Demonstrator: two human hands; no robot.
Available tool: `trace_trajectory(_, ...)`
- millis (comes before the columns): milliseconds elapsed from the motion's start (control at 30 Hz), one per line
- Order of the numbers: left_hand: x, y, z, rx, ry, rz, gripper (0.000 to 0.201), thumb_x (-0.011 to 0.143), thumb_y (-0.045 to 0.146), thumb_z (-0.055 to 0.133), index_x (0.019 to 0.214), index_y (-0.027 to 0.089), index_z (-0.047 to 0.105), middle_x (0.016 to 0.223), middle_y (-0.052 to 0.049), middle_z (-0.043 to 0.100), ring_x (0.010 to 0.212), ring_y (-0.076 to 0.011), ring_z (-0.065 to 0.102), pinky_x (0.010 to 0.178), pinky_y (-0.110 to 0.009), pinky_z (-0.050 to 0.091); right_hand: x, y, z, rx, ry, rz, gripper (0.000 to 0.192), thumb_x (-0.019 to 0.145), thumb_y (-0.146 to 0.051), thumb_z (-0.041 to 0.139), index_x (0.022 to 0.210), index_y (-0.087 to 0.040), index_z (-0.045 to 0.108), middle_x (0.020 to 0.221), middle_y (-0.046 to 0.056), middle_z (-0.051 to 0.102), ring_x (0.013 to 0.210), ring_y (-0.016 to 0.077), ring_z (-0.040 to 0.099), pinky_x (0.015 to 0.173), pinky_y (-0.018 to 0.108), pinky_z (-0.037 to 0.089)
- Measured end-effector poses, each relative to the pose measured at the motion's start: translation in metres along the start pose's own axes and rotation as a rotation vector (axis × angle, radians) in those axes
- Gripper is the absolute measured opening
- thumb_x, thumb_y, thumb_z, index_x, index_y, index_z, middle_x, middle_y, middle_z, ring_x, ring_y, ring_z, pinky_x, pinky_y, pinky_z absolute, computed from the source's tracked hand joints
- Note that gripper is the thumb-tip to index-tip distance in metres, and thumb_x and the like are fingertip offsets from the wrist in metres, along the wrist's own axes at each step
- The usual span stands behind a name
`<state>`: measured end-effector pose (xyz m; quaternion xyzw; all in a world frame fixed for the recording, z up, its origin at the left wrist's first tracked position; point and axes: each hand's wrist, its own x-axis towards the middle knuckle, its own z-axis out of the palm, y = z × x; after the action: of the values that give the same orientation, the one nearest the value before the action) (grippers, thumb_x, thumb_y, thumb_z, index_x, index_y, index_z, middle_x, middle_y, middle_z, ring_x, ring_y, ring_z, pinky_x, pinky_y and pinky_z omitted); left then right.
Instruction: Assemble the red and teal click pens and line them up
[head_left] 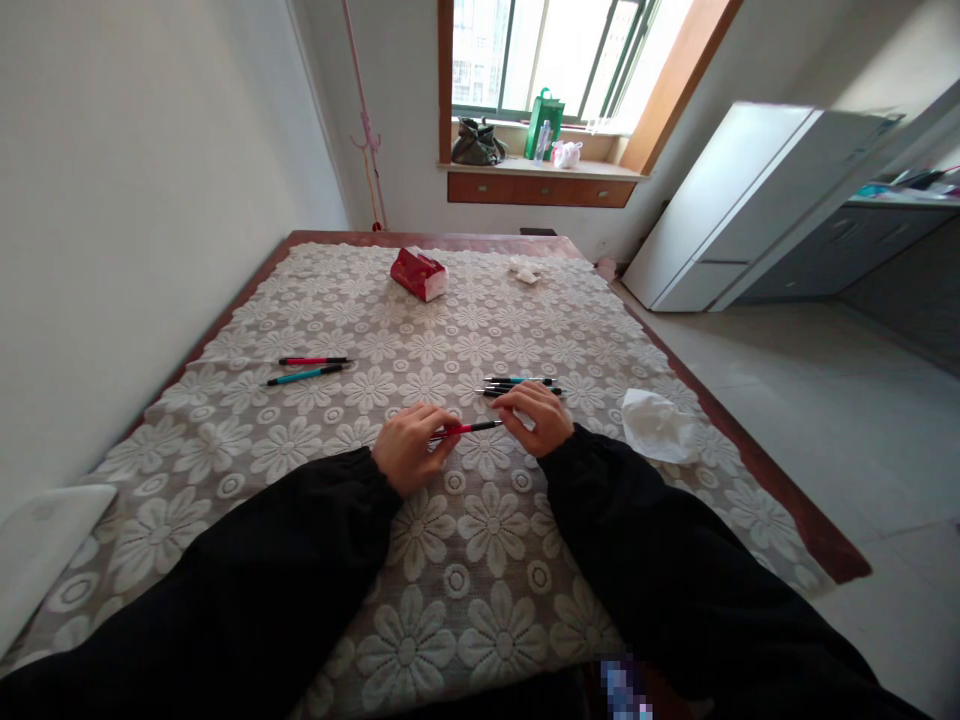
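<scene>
Both hands hold one red pen (pixel 469 429) level just above a table covered with a white flower-lace cloth (pixel 420 560). My left hand (pixel 409 447) grips the red end, and my right hand (pixel 536 415) pinches the black end. Just beyond my right hand lies a small bunch of pens (pixel 519 385), blue and black. Two more pens lie to the left: a red one (pixel 313 361) and a blue one (pixel 307 376), side by side.
A crumpled white tissue (pixel 656 425) lies right of my right hand. A red tissue pack (pixel 418 274) and a small white scrap (pixel 525 270) sit at the table's far end. A white board (pixel 41 545) rests at the left edge. A white cabinet (pixel 742 200) stands on the right.
</scene>
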<state>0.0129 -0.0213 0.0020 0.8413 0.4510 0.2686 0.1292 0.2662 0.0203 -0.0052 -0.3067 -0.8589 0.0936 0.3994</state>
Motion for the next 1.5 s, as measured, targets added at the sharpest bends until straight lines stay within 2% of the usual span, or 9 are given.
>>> trace_trajectory(133,0.001,0.000,-0.001,-0.074,0.029,-0.041,0.017,0.093,0.033,0.063,0.106,0.022,0.068,0.102,-0.005,0.072,0.096,-0.0218,0.064,0.083,-0.034,0.051,-0.001,-0.001,0.003,0.165,-0.067,0.017,0.016,0.094,-0.035,0.063,0.095,-0.020,0.070,0.071,0.001,0.064,0.067,0.0161,0.057,0.069,0.032,0.047)
trace_trajectory(267,0.001,0.002,-0.003,-0.223,0.084,-0.046,0.030,0.096,0.032,0.059,0.123,0.022,0.065,0.111,-0.007,0.072,0.096,-0.0207,0.066,0.086,-0.034,0.053,0.000,0.003,0.000,0.436,0.067,0.331,0.026,0.089,-0.045,0.069,0.091,-0.019,0.069,0.076,0.003,0.067,0.064,0.0150,0.058,0.060,0.029,0.046)
trace_trajectory(500,-0.002,-0.001,-0.008,-0.378,-0.088,0.345,0.050,0.100,0.025,0.051,0.150,0.023,0.045,0.126,-0.012,0.068,0.108,-0.0211,0.067,0.091,-0.034,0.054,0.006,0.014,-0.005,0.973,0.113,0.641,0.041,0.068,-0.053,0.086,0.080,-0.019,0.066,0.058,-0.004,0.058,0.049,0.0101,0.049,0.047,0.023,0.037)
trace_trajectory(767,-0.005,-0.002,-0.003,-0.339,-0.148,0.360,0.046,0.089,0.040,0.072,0.129,0.022,0.061,0.099,-0.006,0.075,0.083,-0.0172,0.072,0.077,-0.027,0.057,0.005,0.000,0.000,1.263,-0.006,0.679,0.040,0.069,-0.048,0.089,0.081,-0.017,0.066,0.059,-0.004,0.057,0.047,0.0083,0.049,0.045,0.021,0.037)
trace_trajectory(1000,-0.003,0.001,-0.001,-0.172,-0.121,0.309,0.055,0.093,0.038,0.067,0.142,0.023,0.047,0.111,-0.007,0.072,0.098,-0.0199,0.069,0.089,-0.035,0.055,0.007,-0.015,0.007,1.089,0.068,0.418,0.038,0.088,-0.057,0.069,0.093,-0.020,0.066,0.086,0.004,0.065,0.076,0.0170,0.063,0.069,0.032,0.054)
trace_trajectory(1133,0.003,0.000,-0.006,-0.037,-0.061,0.179,0.038,0.095,0.033,0.060,0.132,0.023,0.056,0.115,-0.007,0.072,0.107,-0.0231,0.065,0.097,-0.041,0.050,0.008,-0.018,-0.007,0.587,0.148,0.301,0.033,0.099,-0.048,0.055,0.110,-0.021,0.069,0.081,0.003,0.062,0.070,0.0161,0.057,0.069,0.032,0.052)
trace_trajectory(1200,0.009,-0.007,-0.015,0.094,-0.038,0.074,0.027,0.095,0.027,0.054,0.120,0.023,0.064,0.118,-0.007,0.070,0.112,-0.0253,0.062,0.100,-0.043,0.048,0.007,-0.015,-0.010,0.266,0.079,0.191,0.031,0.101,-0.037,0.051,0.121,-0.019,0.067,0.090,0.006,0.063,0.078,0.0186,0.057,0.076,0.035,0.052)
trace_trajectory(1300,0.018,-0.030,-0.037,0.320,-0.073,-0.103,0.037,0.087,0.018,0.051,0.122,0.023,0.064,0.130,-0.008,0.065,0.122,-0.0294,0.056,0.104,-0.045,0.043,0.004,-0.005,-0.007,-0.105,-0.107,0.049,0.041,0.098,-0.017,0.043,0.134,-0.015,0.060,0.101,0.011,0.064,0.092,0.0238,0.056,0.087,0.040,0.050)
trace_trajectory(1500,0.023,-0.088,-0.083,0.608,-0.133,-0.502,0.054,0.083,0.013,0.047,0.137,0.015,0.052,0.139,-0.016,0.054,0.123,-0.0352,0.048,0.100,-0.053,0.042,-0.002,0.016,0.001,-0.373,-0.288,0.097,0.038,0.089,-0.011,0.056,0.125,-0.019,0.065,0.116,0.011,0.065,0.106,0.0275,0.053,0.095,0.042,0.046)
